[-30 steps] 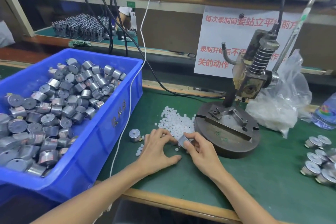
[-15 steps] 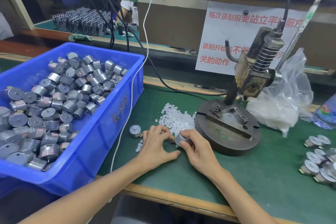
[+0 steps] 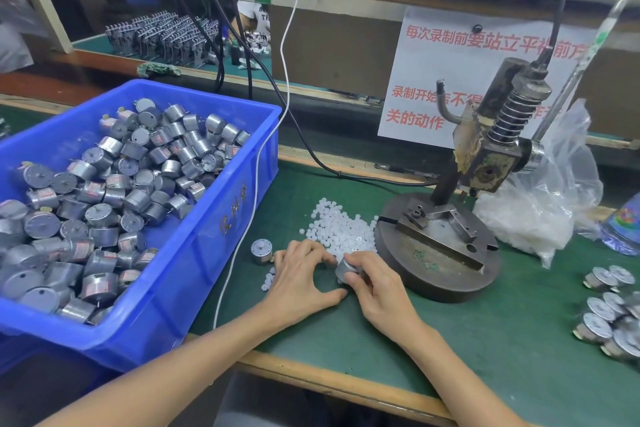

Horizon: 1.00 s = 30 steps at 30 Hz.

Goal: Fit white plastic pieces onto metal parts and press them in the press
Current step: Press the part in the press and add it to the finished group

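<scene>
My right hand (image 3: 379, 282) grips a small round metal part (image 3: 347, 268) just in front of a pile of white plastic pieces (image 3: 341, 230) on the green mat. My left hand (image 3: 300, 276) lies beside it, fingertips curled at the edge of the pile and close to the metal part; whether they pinch a white piece is hidden. Another metal part (image 3: 261, 251) stands alone on the mat left of my left hand. The hand press (image 3: 485, 163) stands on a round iron base (image 3: 433, 274) to the right of the pile.
A blue bin (image 3: 214, 239) full of metal parts fills the left. Several metal parts (image 3: 609, 312) lie at the right edge. A clear bag of white pieces (image 3: 540, 215) sits behind the press. A white cable (image 3: 242, 236) runs down beside the bin. The bench's wooden edge (image 3: 346, 388) is near.
My right hand has turned the metal part slightly and holds it a little closer to the pile. My left hand's fingers have stayed at the pile's edge.
</scene>
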Motion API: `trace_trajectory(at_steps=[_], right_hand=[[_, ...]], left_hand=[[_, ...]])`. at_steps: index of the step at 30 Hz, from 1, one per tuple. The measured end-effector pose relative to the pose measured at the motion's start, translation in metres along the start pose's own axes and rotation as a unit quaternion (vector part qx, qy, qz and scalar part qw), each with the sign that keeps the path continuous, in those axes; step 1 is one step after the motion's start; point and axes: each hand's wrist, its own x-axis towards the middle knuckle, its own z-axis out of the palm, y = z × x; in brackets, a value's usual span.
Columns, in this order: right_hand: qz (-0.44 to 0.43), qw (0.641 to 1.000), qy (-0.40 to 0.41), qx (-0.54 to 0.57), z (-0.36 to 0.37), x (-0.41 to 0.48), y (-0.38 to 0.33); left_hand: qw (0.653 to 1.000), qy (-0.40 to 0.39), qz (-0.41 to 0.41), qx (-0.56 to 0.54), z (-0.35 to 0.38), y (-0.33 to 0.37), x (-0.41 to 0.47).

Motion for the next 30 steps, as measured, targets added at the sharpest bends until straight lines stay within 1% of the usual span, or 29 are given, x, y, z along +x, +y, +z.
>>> trace_trajectory(at_steps=[3,6,15,19,22,25,30], right_hand=[[0.042,0.998,0.024,0.032,-0.0022,0.0013,0.0009],[0.060,0.997,0.023,0.052,-0.0025,0.0014,0.0002],[0.009,1.000,-0.004,0.008,0.0011,0.0013,0.0011],[-0.013,1.000,-0.004,-0.005,0.0014,0.0009,0.0011],[0.001,1.000,-0.003,0.003,0.0019,0.0015,0.0027],[0.022,1.000,0.000,0.013,0.0017,0.0017,0.0045],[0.033,0.999,-0.007,0.028,-0.0004,0.0017,0.0046]], left_hand=[[1.000,0.002,-0.001,-0.015,0.0009,-0.0011,-0.0006],[1.000,-0.003,-0.003,-0.018,0.0008,-0.0008,-0.0007],[1.000,-0.001,-0.002,-0.021,0.0007,-0.0011,-0.0009],[1.000,0.014,-0.011,-0.025,0.0005,-0.0004,-0.0011],[0.999,0.027,-0.012,-0.026,0.0002,-0.0005,-0.0012],[0.999,0.025,-0.010,-0.022,-0.0005,-0.0004,-0.0012],[1.000,0.019,-0.007,-0.023,-0.0007,-0.0009,-0.0009]])
